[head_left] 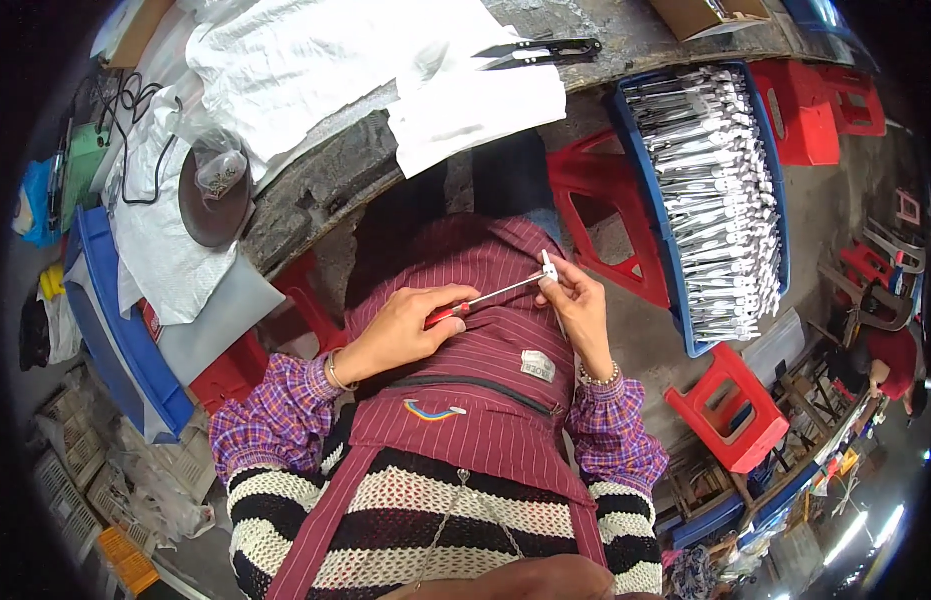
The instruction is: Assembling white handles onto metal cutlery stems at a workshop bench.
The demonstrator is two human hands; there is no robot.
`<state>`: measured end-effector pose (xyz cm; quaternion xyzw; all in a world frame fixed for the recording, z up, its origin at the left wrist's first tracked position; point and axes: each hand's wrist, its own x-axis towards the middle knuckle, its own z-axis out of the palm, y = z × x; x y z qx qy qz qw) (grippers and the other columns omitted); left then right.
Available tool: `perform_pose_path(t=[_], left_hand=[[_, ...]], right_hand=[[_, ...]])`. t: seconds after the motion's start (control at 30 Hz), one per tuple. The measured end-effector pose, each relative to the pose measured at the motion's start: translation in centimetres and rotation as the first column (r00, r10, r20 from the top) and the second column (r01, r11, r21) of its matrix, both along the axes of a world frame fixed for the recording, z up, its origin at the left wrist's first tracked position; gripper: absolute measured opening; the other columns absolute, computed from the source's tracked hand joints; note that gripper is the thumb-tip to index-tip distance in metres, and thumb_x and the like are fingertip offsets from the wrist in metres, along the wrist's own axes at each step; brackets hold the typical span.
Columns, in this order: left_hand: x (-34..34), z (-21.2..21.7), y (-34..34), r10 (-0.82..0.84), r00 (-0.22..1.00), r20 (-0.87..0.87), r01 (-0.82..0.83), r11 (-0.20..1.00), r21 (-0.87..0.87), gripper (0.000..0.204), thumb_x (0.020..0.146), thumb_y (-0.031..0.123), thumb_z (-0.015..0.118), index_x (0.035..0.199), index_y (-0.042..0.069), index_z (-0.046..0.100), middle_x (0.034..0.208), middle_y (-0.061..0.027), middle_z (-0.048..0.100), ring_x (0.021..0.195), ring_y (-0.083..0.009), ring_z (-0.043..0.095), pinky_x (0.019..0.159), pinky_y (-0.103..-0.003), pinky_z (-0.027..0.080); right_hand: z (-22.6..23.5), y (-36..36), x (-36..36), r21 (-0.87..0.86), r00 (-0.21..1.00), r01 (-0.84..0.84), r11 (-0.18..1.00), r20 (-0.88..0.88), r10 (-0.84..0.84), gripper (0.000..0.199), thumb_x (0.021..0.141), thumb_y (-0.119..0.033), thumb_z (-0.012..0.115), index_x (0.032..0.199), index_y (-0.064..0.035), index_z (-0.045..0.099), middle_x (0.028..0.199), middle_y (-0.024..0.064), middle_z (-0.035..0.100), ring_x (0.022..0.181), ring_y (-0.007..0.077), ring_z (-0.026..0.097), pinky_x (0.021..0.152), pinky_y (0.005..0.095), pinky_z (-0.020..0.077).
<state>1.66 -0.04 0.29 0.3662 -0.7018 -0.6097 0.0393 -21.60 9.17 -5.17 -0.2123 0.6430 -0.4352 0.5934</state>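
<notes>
My left hand (398,332) is closed around the red handle (450,315) of a screwdriver, above the striped maroon apron (456,262) on my lap. The screwdriver's thin metal shaft (508,291) points up and right toward my right hand (580,308). Between thumb and fingers, my right hand pinches a small white part (549,265). The shaft's tip reaches this part, but my fingers partly hide the contact, so I cannot tell whether it sits in it or beside it.
Right of me, a blue tray (658,215) holds many slender white-and-metal pieces (721,200), with red stools (731,408) around it. Ahead, a worn table (321,195) bears white cloth (296,65), dark snips (548,50) and a bag of small parts (221,170). A blue bin (126,320) stands left.
</notes>
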Motion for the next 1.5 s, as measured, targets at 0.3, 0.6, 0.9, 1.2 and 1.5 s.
perform_pose_path(t=[0.3, 0.6, 0.9, 1.2, 1.5], left_hand=[[0.4, -0.8, 0.1, 0.011, 0.999, -0.046, -0.008, 0.998, 0.059, 0.032, 0.083, 0.01, 0.062, 0.114, 0.003, 0.059, 0.088, -0.0097, 0.067, 0.07, -0.014, 0.062, 0.064, -0.027, 0.048], [0.5, -0.5, -0.1, 0.292, 0.954, 0.072, -0.221, 0.519, 0.826, 0.033, 0.09, 0.009, 0.055, 0.122, -0.001, 0.053, 0.085, -0.007, 0.065, 0.048, -0.0029, 0.042, 0.04, -0.017, 0.027], [0.8, -1.3, -0.5, 0.439, 0.886, 0.15, -0.15, -0.034, 0.988, 0.03, 0.093, 0.009, 0.048, 0.122, -0.001, 0.05, 0.087, -0.0119, 0.062, 0.044, -0.005, 0.042, 0.032, -0.017, 0.025], [-0.8, 0.0, 0.1, 0.187, 0.975, 0.122, -0.221, 0.729, 0.648, 0.026, 0.091, 0.01, 0.055, 0.113, -0.001, 0.062, 0.067, -0.003, 0.061, 0.045, -0.0022, 0.044, 0.039, -0.018, 0.032], [-0.4, -0.8, 0.9, 0.016, 0.999, 0.03, -0.016, 1.0, 0.019, 0.025, 0.081, 0.006, 0.061, 0.105, 0.0, 0.066, 0.074, -0.0161, 0.066, 0.061, -0.0193, 0.064, 0.055, -0.027, 0.048]], right_hand=[[1.6, -0.5, 0.6, -0.016, 0.875, -0.149, 0.989, -0.468, 0.124, 0.029, 0.082, -0.004, 0.062, 0.11, -0.0001, 0.064, 0.073, 0.0072, 0.066, 0.064, 0.0075, 0.06, 0.059, 0.023, 0.0475], [1.6, -0.3, 0.8, -0.095, 0.863, -0.128, 0.987, -0.501, 0.063, 0.029, 0.082, -0.004, 0.064, 0.11, 0.0025, 0.063, 0.076, 0.0046, 0.067, 0.067, 0.0056, 0.059, 0.061, 0.0196, 0.0466], [1.9, -0.1, 1.0, -0.09, 0.791, -0.162, 0.983, -0.607, 0.075, 0.027, 0.081, -0.005, 0.062, 0.107, 0.0011, 0.064, 0.068, 0.0153, 0.063, 0.054, 0.0133, 0.059, 0.052, 0.0266, 0.0442], [1.3, 0.4, 1.7, -0.212, 0.724, -0.168, 0.963, -0.69, -0.026, 0.027, 0.079, -0.003, 0.067, 0.103, 0.0074, 0.064, 0.053, 0.0137, 0.05, 0.047, 0.0057, 0.05, 0.044, 0.025, 0.0379], [0.6, 0.6, 1.7, -0.202, 0.711, -0.223, 0.954, -0.703, 0.017, 0.023, 0.077, -0.001, 0.066, 0.097, 0.0091, 0.065, 0.051, 0.0183, 0.042, 0.038, 0.0138, 0.045, 0.04, 0.0307, 0.033]])
